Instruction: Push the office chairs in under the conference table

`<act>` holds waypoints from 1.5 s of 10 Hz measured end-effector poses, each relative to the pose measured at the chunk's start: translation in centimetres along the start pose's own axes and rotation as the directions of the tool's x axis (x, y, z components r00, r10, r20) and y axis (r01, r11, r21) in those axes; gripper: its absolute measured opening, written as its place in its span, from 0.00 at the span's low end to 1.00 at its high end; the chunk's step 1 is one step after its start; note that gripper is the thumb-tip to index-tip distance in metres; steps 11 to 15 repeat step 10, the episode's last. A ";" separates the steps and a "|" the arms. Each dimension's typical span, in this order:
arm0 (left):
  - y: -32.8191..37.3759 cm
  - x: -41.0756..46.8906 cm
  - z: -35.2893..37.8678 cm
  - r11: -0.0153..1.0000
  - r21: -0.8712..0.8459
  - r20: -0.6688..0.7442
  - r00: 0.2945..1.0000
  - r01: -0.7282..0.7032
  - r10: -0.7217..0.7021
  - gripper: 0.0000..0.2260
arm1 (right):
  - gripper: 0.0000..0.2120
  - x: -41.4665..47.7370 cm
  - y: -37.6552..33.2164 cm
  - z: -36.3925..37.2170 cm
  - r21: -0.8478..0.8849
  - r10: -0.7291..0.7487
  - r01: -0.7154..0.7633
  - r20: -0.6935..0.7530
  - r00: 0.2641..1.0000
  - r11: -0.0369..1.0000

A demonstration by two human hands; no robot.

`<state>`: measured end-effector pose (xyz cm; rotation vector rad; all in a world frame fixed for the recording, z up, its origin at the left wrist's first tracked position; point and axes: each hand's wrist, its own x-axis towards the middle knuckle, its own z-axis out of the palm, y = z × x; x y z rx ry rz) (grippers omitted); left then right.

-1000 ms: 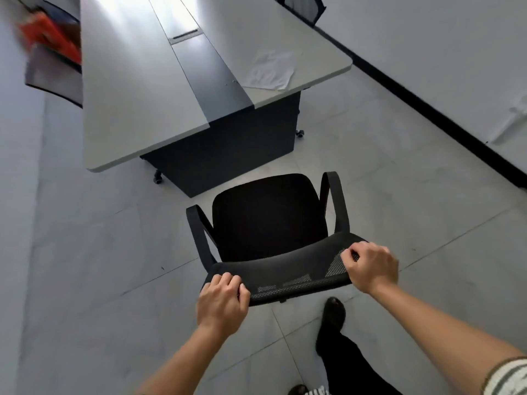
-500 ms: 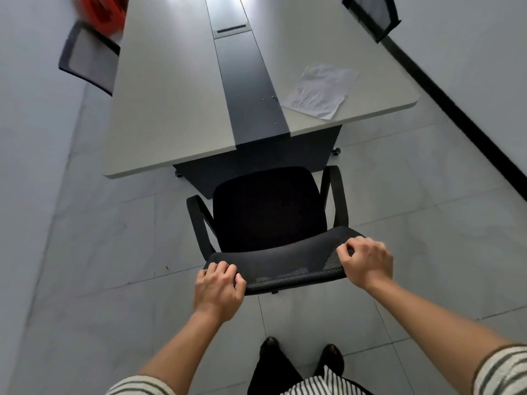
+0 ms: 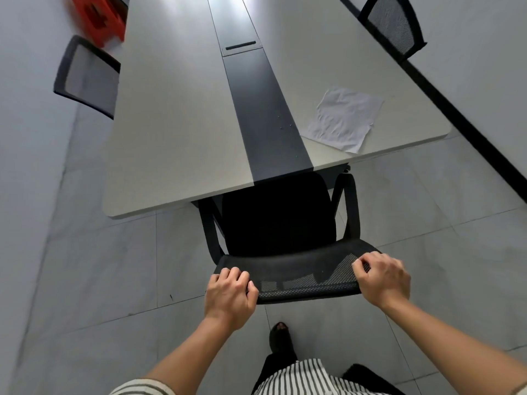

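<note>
A black office chair (image 3: 278,220) with a mesh backrest stands at the near end of the long grey conference table (image 3: 176,115). The front of its seat is under the table edge. My left hand (image 3: 229,295) grips the left end of the backrest's top edge. My right hand (image 3: 380,277) grips the right end. Both armrests show on either side of the seat.
A second mesh chair (image 3: 87,76) stands at the table's left side and a third (image 3: 395,24) at the right side by the wall. A crumpled white paper (image 3: 343,118) lies on the table. An orange object (image 3: 98,17) sits at the far left. My foot (image 3: 281,336) is behind the chair.
The chair has rolled forward from open floor to the table's end, its seat front now under the edge. I have stepped forward behind it, both hands still on the backrest.
</note>
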<state>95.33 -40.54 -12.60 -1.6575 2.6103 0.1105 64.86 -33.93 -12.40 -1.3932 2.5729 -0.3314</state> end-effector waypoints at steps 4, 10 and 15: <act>6.2 0.8 -0.2 0.987 -0.115 0.016 0.994 0.108 -0.107 0.11 | 0.15 7.0 4.2 -1.3 -0.015 -0.150 0.152 0.090 0.985 0.988; 6.4 0.2 -0.5 0.950 -0.226 0.113 0.975 0.214 -0.193 0.18 | 0.08 7.7 4.1 -3.2 0.087 -0.261 0.247 0.392 0.882 0.965; 6.4 0.2 -0.5 0.950 -0.226 0.113 0.975 0.214 -0.193 0.18 | 0.08 7.7 4.1 -3.2 0.087 -0.261 0.247 0.392 0.882 0.965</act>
